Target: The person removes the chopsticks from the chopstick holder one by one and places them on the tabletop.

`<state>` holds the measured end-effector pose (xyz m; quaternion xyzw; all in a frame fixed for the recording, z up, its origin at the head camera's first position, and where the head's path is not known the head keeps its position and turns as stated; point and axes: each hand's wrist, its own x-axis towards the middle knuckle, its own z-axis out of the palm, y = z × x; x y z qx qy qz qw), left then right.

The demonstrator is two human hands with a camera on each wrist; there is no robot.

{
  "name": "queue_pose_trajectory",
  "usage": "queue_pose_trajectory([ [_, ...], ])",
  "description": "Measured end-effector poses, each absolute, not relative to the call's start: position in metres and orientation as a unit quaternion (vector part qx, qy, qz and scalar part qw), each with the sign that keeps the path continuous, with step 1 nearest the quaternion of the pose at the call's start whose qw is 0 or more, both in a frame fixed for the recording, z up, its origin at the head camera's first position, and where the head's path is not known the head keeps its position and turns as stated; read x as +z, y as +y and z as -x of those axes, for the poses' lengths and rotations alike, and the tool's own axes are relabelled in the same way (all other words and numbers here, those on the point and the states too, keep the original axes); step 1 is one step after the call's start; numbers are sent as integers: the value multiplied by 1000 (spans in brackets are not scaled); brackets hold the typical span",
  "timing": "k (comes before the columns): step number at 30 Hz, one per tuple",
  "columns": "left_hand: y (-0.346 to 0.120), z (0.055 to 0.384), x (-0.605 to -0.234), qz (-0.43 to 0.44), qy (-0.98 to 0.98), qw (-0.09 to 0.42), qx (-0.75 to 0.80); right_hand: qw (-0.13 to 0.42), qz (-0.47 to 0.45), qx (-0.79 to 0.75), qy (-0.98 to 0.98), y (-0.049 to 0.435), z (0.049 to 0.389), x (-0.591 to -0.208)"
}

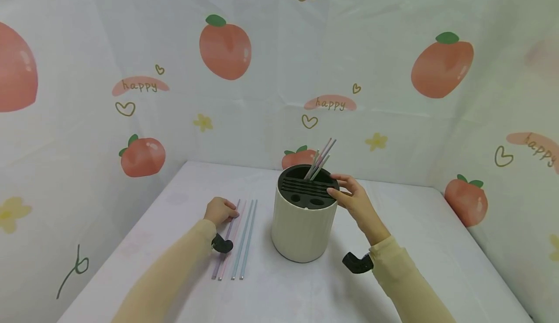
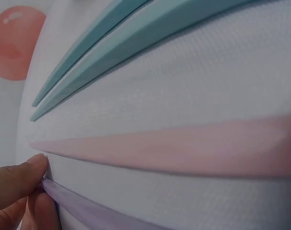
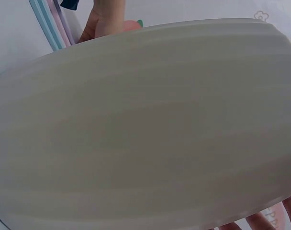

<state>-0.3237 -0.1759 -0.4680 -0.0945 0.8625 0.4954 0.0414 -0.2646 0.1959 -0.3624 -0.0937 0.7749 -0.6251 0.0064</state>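
At the thin end of a purple chopstick (image 1: 217, 266) my left hand (image 1: 220, 210) pinches with thumb and fingers; the left wrist view shows the tip between them. Beside it lie a pink chopstick (image 2: 160, 148) and two blue chopsticks (image 1: 249, 240), roughly parallel on the table. A cream cylindrical utensil holder (image 1: 301, 231) with a black slotted top stands upright to their right. My right hand (image 1: 355, 201) grips the holder's right rim, thumb at the top edge and fingers round the far side. Several chopsticks (image 1: 320, 160) lean in its rear opening.
A white cloth covers the table (image 1: 436, 245). Behind and at both sides hangs a pale backdrop (image 1: 271, 104) printed with red fruit and "happy" lettering. Black wrist cameras (image 1: 358, 263) sit on both forearms.
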Motion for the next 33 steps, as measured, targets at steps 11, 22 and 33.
queue_pose_trajectory([
  [11, -182, 320, -465, 104, 839, 47, 532, 4, 91, -624, 776, 194, 265, -362],
  [22, -163, 328, -381, 30, 747, 9, 665, 2, 97, -626, 774, 195, 265, -362],
  [33, -83, 315, -287, -133, 693, 10, 708, 2, 93, -626, 774, 194, 265, -362],
])
